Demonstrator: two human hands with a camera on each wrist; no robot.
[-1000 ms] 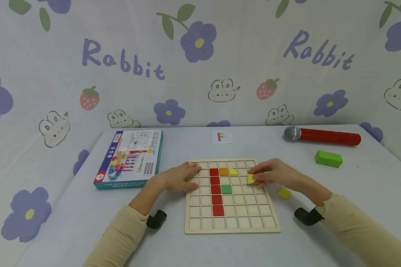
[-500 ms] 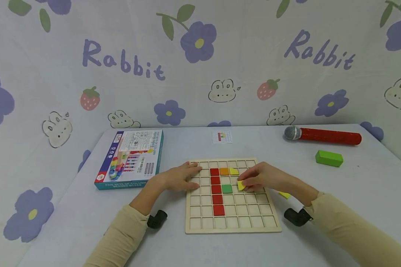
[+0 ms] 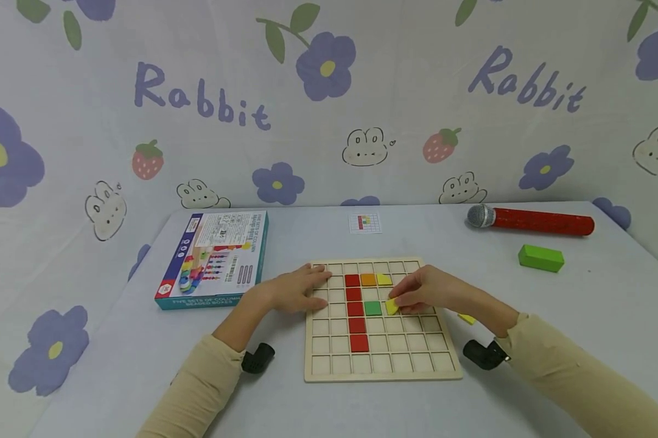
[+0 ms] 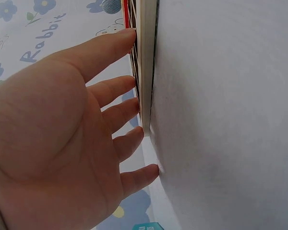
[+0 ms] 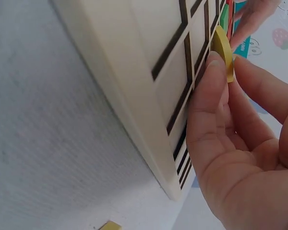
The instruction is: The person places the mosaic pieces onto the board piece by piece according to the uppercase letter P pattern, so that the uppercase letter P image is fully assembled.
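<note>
A wooden grid board (image 3: 380, 363) lies on the table, with a column of red tiles (image 3: 357, 326) in it. An orange tile (image 3: 368, 280) and a yellow tile (image 3: 384, 280) continue from the top red one. A green tile (image 3: 372, 308) sits in a cell right of the column. My right hand (image 3: 435, 291) pinches another yellow tile (image 5: 223, 53) between thumb and fingers, tilted over the cell beside the green tile. With fingers spread, my left hand (image 3: 290, 291) rests its fingertips on the board's left edge; in the left wrist view its little fingertip reaches past the frame.
A loose yellow tile (image 3: 467, 319) lies right of the board, partly hidden by the right wrist. Behind are a small pattern card (image 3: 364, 223), a boxed toy set (image 3: 213, 261) at left, a green block (image 3: 541, 258) and a red microphone (image 3: 542, 222) at right.
My right hand has carried the yellow tile leftward across the board, from its right edge to beside the green tile. My left hand has stayed on the board's edge.
</note>
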